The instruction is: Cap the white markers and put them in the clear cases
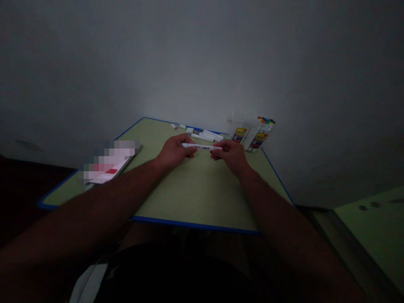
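Observation:
A white marker pen (203, 147) with dark print along its barrel is held level above the table. My left hand (176, 150) pinches its left end between thumb and fingers. At the other end, the fingers of my right hand (232, 155) are closed around the tip, where a bit of red shows. Just behind my hands, several white markers (205, 136) lie loose on the table, with small pale caps (182, 126) to their left.
Two clear plastic cases (259, 136) stand at the back right; the right one holds markers with coloured ends. A pixelated pink and white item (110, 162) lies at the left. The green table (195, 193) has a blue edge and meets a grey wall (195, 63).

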A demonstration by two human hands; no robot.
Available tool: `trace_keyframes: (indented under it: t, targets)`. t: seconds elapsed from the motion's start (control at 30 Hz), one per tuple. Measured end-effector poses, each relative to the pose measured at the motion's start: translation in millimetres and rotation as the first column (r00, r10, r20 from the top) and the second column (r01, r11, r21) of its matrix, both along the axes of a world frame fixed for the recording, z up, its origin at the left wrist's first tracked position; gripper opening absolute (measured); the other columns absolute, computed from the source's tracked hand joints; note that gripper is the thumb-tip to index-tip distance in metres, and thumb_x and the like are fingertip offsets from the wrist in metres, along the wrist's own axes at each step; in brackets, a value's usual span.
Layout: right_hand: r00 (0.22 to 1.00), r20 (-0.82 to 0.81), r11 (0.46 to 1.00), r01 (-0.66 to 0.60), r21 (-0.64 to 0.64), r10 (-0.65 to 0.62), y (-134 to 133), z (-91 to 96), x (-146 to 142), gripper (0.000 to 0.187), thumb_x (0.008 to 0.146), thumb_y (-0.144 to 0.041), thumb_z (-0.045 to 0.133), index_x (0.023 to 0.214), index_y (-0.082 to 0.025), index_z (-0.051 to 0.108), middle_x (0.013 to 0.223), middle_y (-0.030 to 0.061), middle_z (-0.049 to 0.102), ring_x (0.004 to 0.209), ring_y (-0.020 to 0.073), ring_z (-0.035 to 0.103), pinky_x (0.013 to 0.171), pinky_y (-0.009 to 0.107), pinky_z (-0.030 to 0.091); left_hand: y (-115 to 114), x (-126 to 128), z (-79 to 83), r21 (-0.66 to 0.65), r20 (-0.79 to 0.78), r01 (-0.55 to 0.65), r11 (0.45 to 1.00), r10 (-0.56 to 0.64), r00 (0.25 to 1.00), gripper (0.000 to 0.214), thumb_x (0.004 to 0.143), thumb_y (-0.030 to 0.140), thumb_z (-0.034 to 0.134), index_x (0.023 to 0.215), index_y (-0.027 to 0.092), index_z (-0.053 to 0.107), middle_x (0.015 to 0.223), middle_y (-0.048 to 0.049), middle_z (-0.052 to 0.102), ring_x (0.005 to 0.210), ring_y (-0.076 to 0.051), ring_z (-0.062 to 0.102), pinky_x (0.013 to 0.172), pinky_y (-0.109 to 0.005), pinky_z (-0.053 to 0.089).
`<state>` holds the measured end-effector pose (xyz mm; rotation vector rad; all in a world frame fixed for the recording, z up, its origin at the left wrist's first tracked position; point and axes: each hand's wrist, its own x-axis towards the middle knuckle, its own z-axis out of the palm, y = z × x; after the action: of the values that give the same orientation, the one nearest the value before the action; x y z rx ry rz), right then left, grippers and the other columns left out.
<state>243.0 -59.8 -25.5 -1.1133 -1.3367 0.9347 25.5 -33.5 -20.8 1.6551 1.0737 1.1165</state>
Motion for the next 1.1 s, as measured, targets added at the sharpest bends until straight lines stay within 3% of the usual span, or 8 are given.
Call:
trace_keyframes:
  t: [0.37, 0.57, 0.73, 1.1]
  targets:
    - [0.999, 0.035, 1.000, 0.007, -0.001, -0.007, 0.5, 0.8, 2.2, 0.038, 0.060, -0.041, 0.089, 0.084, -0.019, 0.070, 0.068, 0.0018, 0.072, 0.061, 0.0171, 0.071, 0.061, 0.032, 0.062, -0.3, 1.2, 3.7, 0.021, 0.010, -0.017, 1.000, 0.017, 1.000, 0.017, 0.070, 0.023, 0.078, 0.082, 0.018, 0.066, 0.061, -0.0006, 0.067, 0.057, -0.015, 0.062, 0.059, -0.031, 0.050]
    - [0.984, 0.161, 0.997, 0.081, -0.005, -0.080, 12.1, -12.0, 11.9, 0.028, 0.067, -0.036, 0.082, 0.085, -0.017, 0.071, 0.061, -0.0007, 0.068, 0.053, 0.0128, 0.064, 0.055, 0.027, 0.055, 1.5, 2.9, 1.6, -0.051, 0.162, -0.013, 0.999, 0.021, 0.986, 0.025, 0.067, 0.014, 0.080, 0.087, 0.017, 0.065, 0.067, 0.0009, 0.067, 0.059, -0.014, 0.064, 0.064, -0.032, 0.057]
    - [0.944, 0.315, 0.995, 0.104, 0.014, -0.103, 15.3, -16.7, 14.6, 0.013, 0.074, -0.025, 0.074, 0.085, -0.017, 0.074, 0.063, -0.0010, 0.067, 0.053, 0.0104, 0.059, 0.053, 0.024, 0.050, 1.1, 1.7, -0.2, -0.055, 0.279, 0.051, 0.997, -0.034, 0.960, 0.028, 0.065, 0.020, 0.083, 0.090, 0.015, 0.070, 0.070, -0.0004, 0.070, 0.060, -0.014, 0.064, 0.071, -0.035, 0.060]
    - [0.970, 0.219, 0.994, -0.091, -0.057, 0.101, 4.0, -13.2, -4.7, 0.015, 0.076, -0.026, 0.076, 0.089, -0.018, 0.078, 0.066, 0.0011, 0.073, 0.058, 0.0120, 0.067, 0.059, 0.025, 0.056, 5.4, 2.3, -5.6, 0.018, 0.267, 0.122, 0.992, -0.122, 0.956, 0.026, 0.069, 0.031, 0.084, 0.086, 0.015, 0.073, 0.075, -0.0040, 0.073, 0.069, -0.017, 0.068, 0.071, -0.036, 0.058]
